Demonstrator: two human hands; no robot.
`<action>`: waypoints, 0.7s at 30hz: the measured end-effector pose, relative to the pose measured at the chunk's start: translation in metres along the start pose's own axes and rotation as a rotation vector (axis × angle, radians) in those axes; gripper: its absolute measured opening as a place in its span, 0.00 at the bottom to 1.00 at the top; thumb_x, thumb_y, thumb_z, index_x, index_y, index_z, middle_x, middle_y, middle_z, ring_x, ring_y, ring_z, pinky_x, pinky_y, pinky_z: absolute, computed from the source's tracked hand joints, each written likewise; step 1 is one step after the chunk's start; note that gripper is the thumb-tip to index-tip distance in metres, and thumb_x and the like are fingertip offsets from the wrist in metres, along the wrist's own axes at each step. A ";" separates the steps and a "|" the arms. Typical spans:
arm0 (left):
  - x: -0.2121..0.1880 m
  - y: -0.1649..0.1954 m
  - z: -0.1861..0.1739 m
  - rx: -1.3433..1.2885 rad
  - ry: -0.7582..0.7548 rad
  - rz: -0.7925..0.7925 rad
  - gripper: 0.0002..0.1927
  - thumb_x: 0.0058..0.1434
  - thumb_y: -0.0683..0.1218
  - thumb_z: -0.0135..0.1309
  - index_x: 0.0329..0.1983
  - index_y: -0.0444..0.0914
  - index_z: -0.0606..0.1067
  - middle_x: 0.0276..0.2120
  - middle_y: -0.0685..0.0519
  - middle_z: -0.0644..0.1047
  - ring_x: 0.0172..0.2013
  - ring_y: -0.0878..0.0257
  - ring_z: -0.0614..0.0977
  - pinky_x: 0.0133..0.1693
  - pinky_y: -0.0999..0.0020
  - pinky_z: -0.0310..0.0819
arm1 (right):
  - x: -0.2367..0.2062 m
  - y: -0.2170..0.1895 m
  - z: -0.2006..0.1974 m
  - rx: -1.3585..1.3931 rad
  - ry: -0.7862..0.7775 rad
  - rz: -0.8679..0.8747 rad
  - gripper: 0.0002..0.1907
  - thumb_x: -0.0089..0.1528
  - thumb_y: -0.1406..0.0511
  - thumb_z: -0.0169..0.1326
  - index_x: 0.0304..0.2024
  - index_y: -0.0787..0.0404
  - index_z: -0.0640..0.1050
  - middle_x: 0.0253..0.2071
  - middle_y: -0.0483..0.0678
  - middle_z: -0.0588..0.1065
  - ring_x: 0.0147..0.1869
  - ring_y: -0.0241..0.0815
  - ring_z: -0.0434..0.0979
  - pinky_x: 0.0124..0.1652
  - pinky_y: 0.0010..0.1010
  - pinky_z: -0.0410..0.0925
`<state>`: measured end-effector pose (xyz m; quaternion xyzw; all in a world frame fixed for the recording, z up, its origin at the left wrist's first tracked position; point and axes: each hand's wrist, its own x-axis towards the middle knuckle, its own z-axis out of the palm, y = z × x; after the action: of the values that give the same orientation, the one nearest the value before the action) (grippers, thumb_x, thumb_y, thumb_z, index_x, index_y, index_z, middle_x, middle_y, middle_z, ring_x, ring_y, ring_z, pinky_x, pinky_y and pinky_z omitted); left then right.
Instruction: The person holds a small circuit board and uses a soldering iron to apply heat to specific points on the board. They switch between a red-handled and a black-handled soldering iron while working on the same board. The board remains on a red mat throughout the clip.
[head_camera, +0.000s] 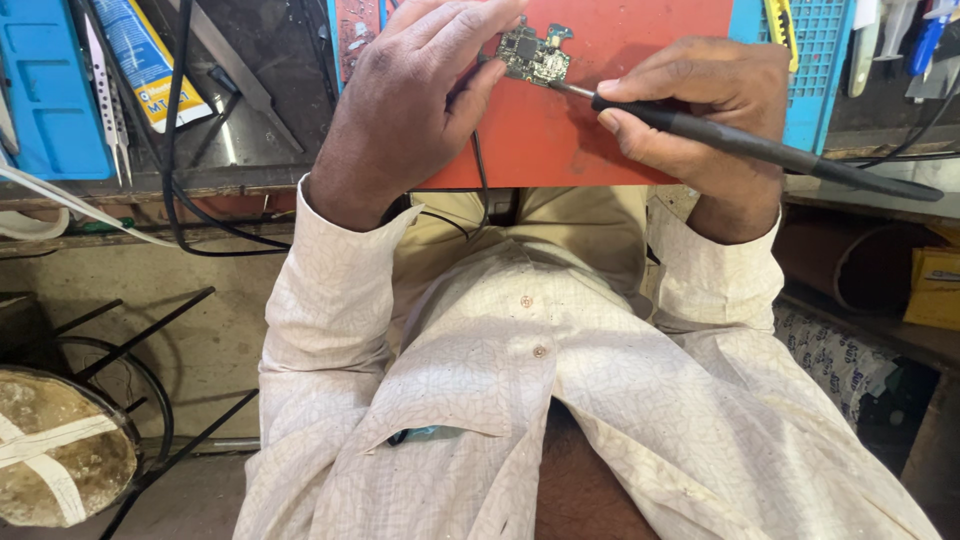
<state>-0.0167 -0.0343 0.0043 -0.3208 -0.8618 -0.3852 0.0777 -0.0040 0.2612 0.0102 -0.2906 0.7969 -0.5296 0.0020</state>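
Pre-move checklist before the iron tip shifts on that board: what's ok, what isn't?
1. Small circuit board pinned: the left hand has its fingers on the board's left edge, board flat on the red mat. Ok.
2. Iron grip: the right hand holds the black soldering iron pen-style near its front. Ok.
3. Tip contact: metal tip meets the board's lower right edge. Ok.
4. Finger clearance: left fingers sit apart from the tip. Ok.
5. Cable: a black cable runs across the mat under the left hand. Not ok.
6. Tip heat or solder load: cannot tell.
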 end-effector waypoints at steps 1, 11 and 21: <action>0.000 0.000 0.000 -0.003 -0.002 -0.006 0.17 0.72 0.37 0.56 0.62 0.33 0.72 0.54 0.43 0.78 0.58 0.45 0.78 0.61 0.54 0.73 | 0.000 -0.001 0.000 -0.006 0.002 0.003 0.10 0.64 0.78 0.66 0.48 0.70 0.83 0.39 0.54 0.80 0.36 0.36 0.80 0.35 0.19 0.70; 0.001 0.000 0.000 -0.002 0.006 0.006 0.17 0.72 0.38 0.56 0.63 0.34 0.72 0.55 0.43 0.78 0.59 0.45 0.78 0.62 0.54 0.73 | 0.003 -0.011 0.002 -0.033 0.028 0.080 0.10 0.61 0.78 0.66 0.46 0.71 0.83 0.36 0.55 0.80 0.35 0.39 0.79 0.35 0.23 0.69; 0.000 0.000 0.000 -0.010 -0.011 -0.017 0.17 0.71 0.38 0.56 0.62 0.33 0.72 0.55 0.43 0.78 0.58 0.45 0.78 0.60 0.54 0.73 | 0.001 -0.010 0.003 -0.022 0.014 0.077 0.10 0.62 0.78 0.65 0.46 0.71 0.83 0.37 0.55 0.80 0.36 0.38 0.80 0.36 0.22 0.70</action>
<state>-0.0166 -0.0344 0.0048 -0.3162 -0.8628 -0.3885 0.0682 0.0003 0.2556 0.0180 -0.2561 0.8133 -0.5223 0.0136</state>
